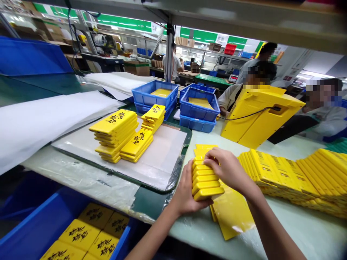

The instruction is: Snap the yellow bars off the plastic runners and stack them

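A stack of several flat yellow cases (205,179) with rounded edges stands in my hands above the right part of the bench. My left hand (185,191) wraps around the stack's left side and underside. With bent fingers, my right hand (222,162) grips the upper end of the stack; its fingertips are partly hidden. Beneath the hands lie loose flat yellow sheets (233,213). To the left, stacked yellow cases (114,122) with black brush lettering rest on a white-covered mat (162,169).
Long rows of yellow cases (287,173) line the right side. Behind stand blue bins (155,94) and a large yellow box-shaped device (260,115) with a cable. A blue crate (40,224) of lettered cases sits below the bench's front edge. Co-workers (173,63) sit beyond.
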A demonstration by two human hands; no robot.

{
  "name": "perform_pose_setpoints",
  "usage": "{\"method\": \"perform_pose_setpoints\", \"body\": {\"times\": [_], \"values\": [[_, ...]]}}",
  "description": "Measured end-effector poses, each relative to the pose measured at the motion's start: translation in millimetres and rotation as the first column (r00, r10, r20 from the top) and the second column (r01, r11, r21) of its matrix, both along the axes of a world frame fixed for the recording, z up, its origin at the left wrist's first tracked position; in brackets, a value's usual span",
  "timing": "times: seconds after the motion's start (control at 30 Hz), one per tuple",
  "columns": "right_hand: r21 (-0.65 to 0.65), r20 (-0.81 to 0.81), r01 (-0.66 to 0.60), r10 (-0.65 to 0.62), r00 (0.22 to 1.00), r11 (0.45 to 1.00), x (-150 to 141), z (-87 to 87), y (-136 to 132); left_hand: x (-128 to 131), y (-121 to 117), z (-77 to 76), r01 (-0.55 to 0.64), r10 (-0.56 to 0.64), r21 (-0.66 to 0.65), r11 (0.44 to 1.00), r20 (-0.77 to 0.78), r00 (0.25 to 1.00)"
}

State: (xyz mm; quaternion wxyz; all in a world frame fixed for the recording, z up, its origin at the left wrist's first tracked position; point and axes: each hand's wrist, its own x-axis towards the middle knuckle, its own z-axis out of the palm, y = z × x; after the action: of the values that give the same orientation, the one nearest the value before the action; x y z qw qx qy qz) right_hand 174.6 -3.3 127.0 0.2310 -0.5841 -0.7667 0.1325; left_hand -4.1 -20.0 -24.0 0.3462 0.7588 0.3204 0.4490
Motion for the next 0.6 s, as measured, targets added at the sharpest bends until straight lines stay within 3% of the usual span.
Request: {"method": "perform_pose_setpoints", "body": {"times": [0.07, 0.13, 0.2, 0.27, 0.33, 0.5, 0.6], "values": [[0.075, 0.130, 0.148, -0.157, 0.979, 0.986, 14.8, 2.7, 3.9, -0.2, 0.1, 0.8, 0.002, -0.002, 0.006, 1.000, 0.009, 1.000], [0.160, 0.097, 0.256, -0.274, 0.957, 0.953, 25.8, 7.0, 5.5, -0.5, 0.4, 1.2, 0.007, -0.008, 0.010, 1.000, 0.017, 1.000], [0.137, -0.078, 0.219, -0.210, 0.975, 0.966, 26.8, 10.5, 3.6, -0.8, 0.8, 0.8, 0.007, -0.007, 0.007, 1.000, 0.019, 1.000], [0.040, -0.239, 0.062, -0.050, 0.970, 0.997, 17.2, 10.7, -0.7, -0.8, 1.0, -0.3, 0.000, 0.000, 0.002, 1.000, 0.013, 1.000], [-0.031, -0.276, -0.036, 0.026, 0.961, 0.999, 3.1, 7.5, -4.8, -0.6, 1.0, -1.7, -0.010, 0.010, 0.004, 1.000, 0.002, 1.000], [0.003, -0.052, 0.021, -0.021, 0.998, 1.000, -1.0, -0.8, -3.2, -0.4, 0.7, -1.6, -0.017, 0.017, -0.008, 1.000, -0.011, 1.000], [0.112, 0.142, 0.272, -0.286, 0.948, 0.956, 22.8, 2.0, 3.6, -1.3, 1.0, 0.1, 0.007, -0.007, -0.037, 0.999, 0.019, 1.000]]}}
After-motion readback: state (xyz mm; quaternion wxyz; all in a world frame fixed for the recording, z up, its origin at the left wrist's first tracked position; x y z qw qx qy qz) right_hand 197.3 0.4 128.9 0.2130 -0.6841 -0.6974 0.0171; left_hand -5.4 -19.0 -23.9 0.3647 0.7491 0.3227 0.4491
